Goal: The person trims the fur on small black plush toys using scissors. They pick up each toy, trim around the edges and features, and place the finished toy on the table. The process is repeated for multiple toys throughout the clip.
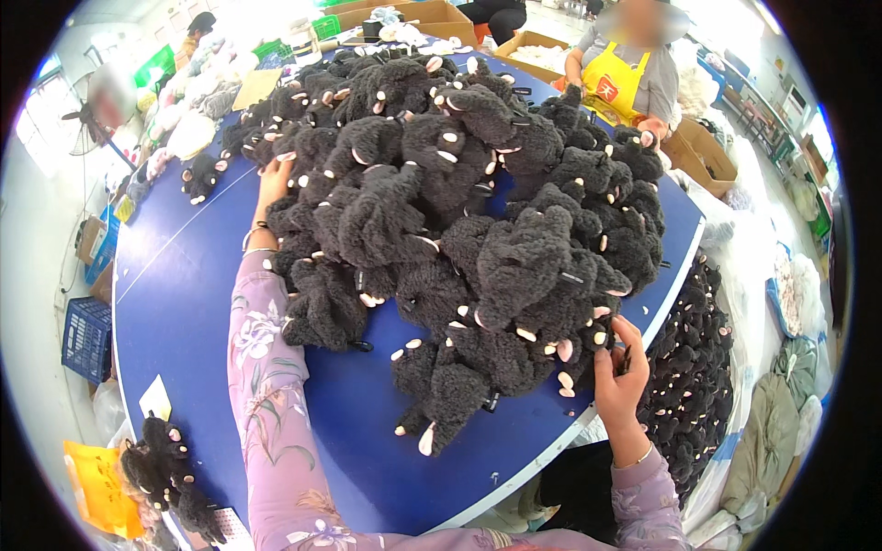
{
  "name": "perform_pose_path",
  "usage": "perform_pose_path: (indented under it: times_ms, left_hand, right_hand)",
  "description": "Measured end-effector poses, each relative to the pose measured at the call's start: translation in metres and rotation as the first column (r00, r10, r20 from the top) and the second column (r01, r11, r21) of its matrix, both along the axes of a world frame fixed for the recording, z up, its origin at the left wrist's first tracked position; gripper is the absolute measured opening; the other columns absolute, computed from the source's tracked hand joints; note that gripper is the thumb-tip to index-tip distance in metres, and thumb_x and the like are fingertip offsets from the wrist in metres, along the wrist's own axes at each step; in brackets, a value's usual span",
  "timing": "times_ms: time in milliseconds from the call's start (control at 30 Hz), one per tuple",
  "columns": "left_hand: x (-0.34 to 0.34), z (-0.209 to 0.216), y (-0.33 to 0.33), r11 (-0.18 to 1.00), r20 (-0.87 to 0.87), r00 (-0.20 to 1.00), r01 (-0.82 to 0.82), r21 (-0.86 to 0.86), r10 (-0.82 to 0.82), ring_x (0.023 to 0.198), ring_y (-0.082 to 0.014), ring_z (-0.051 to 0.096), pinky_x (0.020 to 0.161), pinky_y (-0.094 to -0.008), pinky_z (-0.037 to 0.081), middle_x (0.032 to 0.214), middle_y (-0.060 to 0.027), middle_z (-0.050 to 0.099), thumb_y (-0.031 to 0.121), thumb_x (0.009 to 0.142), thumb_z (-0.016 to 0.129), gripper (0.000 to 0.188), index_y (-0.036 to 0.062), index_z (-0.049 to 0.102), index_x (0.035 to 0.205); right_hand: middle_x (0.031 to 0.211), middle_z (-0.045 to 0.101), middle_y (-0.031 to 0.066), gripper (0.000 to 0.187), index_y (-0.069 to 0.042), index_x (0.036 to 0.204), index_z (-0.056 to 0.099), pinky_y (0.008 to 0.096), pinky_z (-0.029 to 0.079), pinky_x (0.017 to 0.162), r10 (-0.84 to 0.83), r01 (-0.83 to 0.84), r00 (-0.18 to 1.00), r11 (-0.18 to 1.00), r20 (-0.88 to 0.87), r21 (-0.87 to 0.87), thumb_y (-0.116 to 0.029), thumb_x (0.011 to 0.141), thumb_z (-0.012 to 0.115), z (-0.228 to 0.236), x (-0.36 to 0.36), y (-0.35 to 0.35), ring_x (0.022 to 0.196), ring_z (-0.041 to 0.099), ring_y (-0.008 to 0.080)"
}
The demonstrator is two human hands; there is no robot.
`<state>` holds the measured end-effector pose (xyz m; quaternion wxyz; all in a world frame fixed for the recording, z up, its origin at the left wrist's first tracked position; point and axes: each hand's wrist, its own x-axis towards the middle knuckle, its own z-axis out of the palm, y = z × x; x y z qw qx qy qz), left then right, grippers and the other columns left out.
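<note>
A big heap of black fluffy plush toys [377,220] with small pale pink and cream parts lies on a blue table [193,303]. My left hand [273,180] reaches to the heap's left side, its fingers stretched out against the toys, the tips partly hidden. At the near right edge, my right hand [625,375] has its thumb and fingers curled round the edge of a black plush toy [602,329]. Loose pale pieces [566,384] lie beside that hand.
Another person in a yellow apron [610,81] stands at the far right of the table. More black toys [694,367] fill a space below the right edge. A cardboard box [700,154] is on the right, a blue crate [87,338] on the left, and an orange-yellow bag [103,487] at lower left.
</note>
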<state>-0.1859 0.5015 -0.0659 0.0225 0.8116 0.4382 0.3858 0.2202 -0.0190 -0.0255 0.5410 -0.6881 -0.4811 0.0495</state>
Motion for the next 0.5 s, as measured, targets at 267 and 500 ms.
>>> perform_pose_path:
  times_ms: [267, 500]
  left_hand:
    - [0.047, -0.022, 0.015, 0.979, -0.311, 0.933, -0.141, 0.147, 0.181, 0.116, -0.0388, 0.050, 0.093, -0.0474, 0.042, 0.124, -0.0189, 0.053, 0.021, 0.090, 0.048, 0.032, 0.0169, 0.051, 0.122]
    - [0.053, 0.024, -0.022, 0.911, 0.168, 0.940, 0.331, -0.247, -0.296, 0.122, -0.0252, 0.050, 0.099, -0.0359, 0.038, 0.128, -0.0200, 0.055, 0.039, 0.097, 0.038, 0.048, 0.0090, 0.051, 0.132]
  right_hand:
    - [0.111, 0.056, 0.0088, 0.037, 0.004, 0.113, 0.055, 0.0192, 0.036, 0.052, 0.092, -0.090, 0.995, 0.994, -0.038, 0.056, 0.008, 0.076, 0.061, 0.010, -0.007, 0.007, 0.063, 0.045, 0.0054]
    - [0.110, 0.058, 0.0177, 0.033, 0.004, 0.109, 0.057, 0.0305, 0.049, 0.080, 0.067, -0.066, 0.998, 0.997, -0.021, 0.045, 0.000, 0.077, 0.064, 0.007, -0.003, 0.006, 0.092, 0.062, 0.0277]
